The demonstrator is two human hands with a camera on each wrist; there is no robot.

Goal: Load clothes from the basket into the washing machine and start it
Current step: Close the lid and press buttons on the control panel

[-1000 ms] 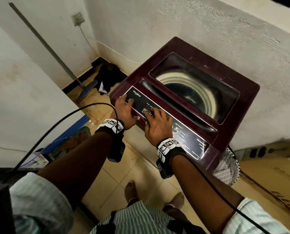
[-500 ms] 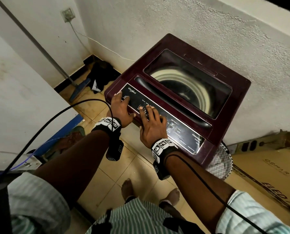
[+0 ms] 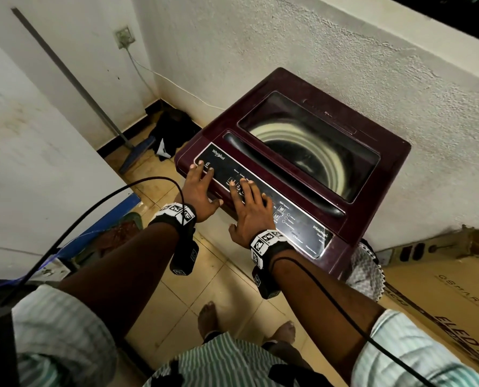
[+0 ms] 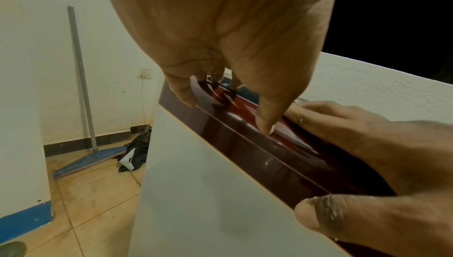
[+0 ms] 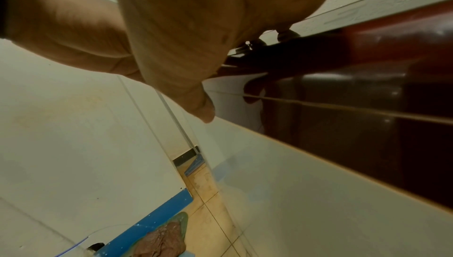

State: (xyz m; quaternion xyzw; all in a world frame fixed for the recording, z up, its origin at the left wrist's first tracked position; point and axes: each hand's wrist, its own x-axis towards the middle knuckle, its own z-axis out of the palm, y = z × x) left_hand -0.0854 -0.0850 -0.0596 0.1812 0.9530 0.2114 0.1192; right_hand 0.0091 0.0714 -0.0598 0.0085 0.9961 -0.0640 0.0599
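Observation:
The maroon top-load washing machine [image 3: 386, 152] stands against the wall with its glass lid [image 3: 310, 152] down and the drum visible through it. My left hand [image 3: 202, 177] rests flat on the left end of the black control panel [image 3: 297, 227], fingers straight. My right hand [image 3: 246, 194] lies beside it with straight fingertips on the buttons in the middle of the panel. In the left wrist view my left hand [image 4: 220, 79] touches the machine's top edge [image 4: 269, 154] and the right hand [image 4: 355, 145] lies alongside. A white patterned basket [image 3: 363, 266] sits to the right of the machine, mostly hidden.
A mop [image 3: 137, 155] leans in the far left corner next to a black cloth [image 3: 171, 135] on the tiled floor. A cardboard box [image 3: 442, 289] and a power strip [image 3: 417, 250] lie at the right. My bare feet [image 3: 207, 317] stand in front of the machine.
My head view has shifted a little. Both hands stay on the control panel, and the right fingers lie slightly straighter across the buttons.

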